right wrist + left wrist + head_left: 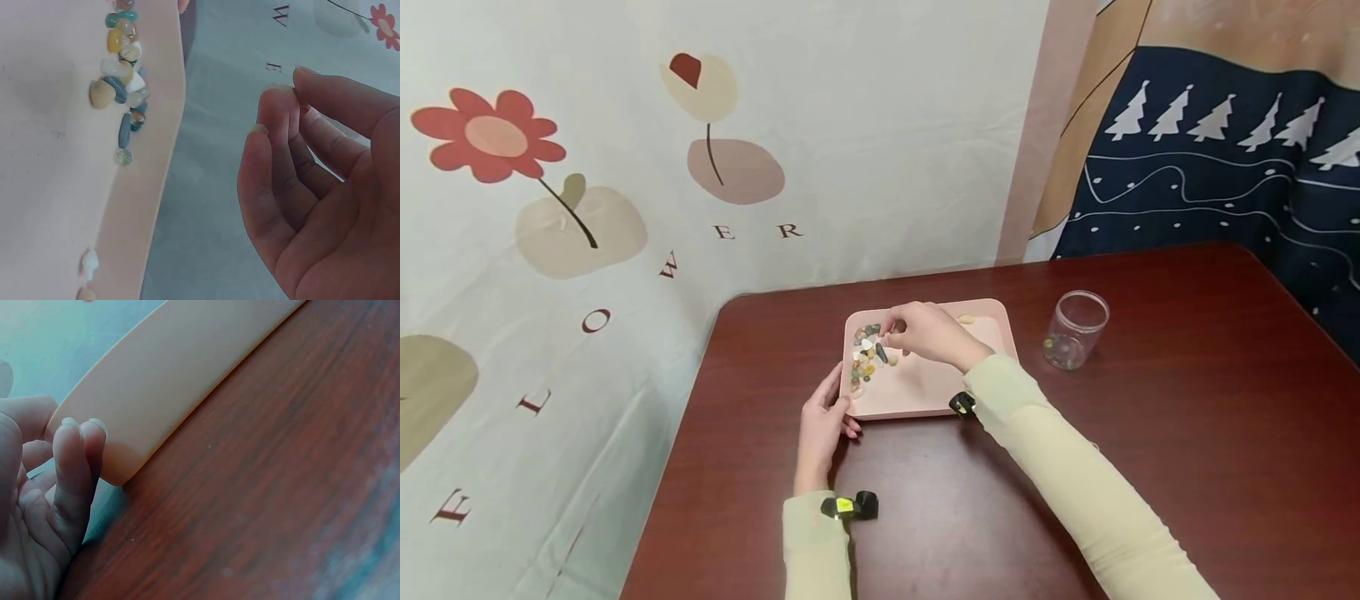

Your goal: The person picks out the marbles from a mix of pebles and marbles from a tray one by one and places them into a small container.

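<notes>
A pink tray (917, 400) lies on the table, with several small coloured stones (868, 367) gathered along its left side. My left hand (822, 425) grips the tray's near left corner, thumb at the rim; in the left wrist view, fingers (74, 456) touch the tray wall (150, 381). Above the stones, my right hand (928, 333) has thumb and fingertips together. A tiny orange-brown piece, apparently a stone (305, 108), shows between them in the right wrist view. Below that hand are the mixed stones (128, 81) and a white shell-like piece (89, 264).
To the right of the tray stands a clear jar (1078, 333) without a lid, with a few small greenish pieces at its bottom. A pale yellow stone (966, 318) lies by the tray's far edge. Printed cloth (880, 150) hangs behind the dark red table (1187, 433).
</notes>
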Action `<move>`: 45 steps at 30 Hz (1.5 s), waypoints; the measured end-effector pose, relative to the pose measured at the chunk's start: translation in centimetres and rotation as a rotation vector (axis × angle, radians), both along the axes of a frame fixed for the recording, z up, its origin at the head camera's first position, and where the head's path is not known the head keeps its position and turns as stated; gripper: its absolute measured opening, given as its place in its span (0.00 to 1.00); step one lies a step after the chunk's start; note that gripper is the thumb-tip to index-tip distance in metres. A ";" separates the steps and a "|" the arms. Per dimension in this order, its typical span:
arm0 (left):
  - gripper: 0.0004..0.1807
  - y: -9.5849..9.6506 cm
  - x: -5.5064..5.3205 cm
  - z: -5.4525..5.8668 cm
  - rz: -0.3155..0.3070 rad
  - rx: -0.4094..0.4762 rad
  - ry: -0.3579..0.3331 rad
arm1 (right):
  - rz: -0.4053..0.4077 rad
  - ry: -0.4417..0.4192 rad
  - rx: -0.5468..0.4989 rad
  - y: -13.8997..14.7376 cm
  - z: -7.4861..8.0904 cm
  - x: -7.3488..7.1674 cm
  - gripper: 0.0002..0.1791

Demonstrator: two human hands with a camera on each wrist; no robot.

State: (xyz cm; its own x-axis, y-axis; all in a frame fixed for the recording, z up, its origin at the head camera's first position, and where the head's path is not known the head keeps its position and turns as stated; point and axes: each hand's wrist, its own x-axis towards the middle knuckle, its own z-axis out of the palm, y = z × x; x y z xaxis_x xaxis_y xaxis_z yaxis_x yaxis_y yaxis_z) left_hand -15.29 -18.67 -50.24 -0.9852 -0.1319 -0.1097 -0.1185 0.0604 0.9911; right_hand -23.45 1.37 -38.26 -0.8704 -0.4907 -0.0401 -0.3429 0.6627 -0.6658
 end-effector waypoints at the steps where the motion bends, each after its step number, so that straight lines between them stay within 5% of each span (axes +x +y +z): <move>1: 0.31 0.0 0.0 0.0 0.002 0.000 -0.001 | 0.003 0.007 -0.002 0.1 0.1 0.2 0.04; 24: 0.32 -0.1 -0.1 0.0 0.000 0.003 -0.002 | -0.053 0.077 -0.283 4.3 1.2 3.8 0.06; 45: 0.30 0.0 0.0 -0.1 0.006 0.002 -0.002 | -0.171 0.077 -0.420 7.3 1.5 6.1 0.10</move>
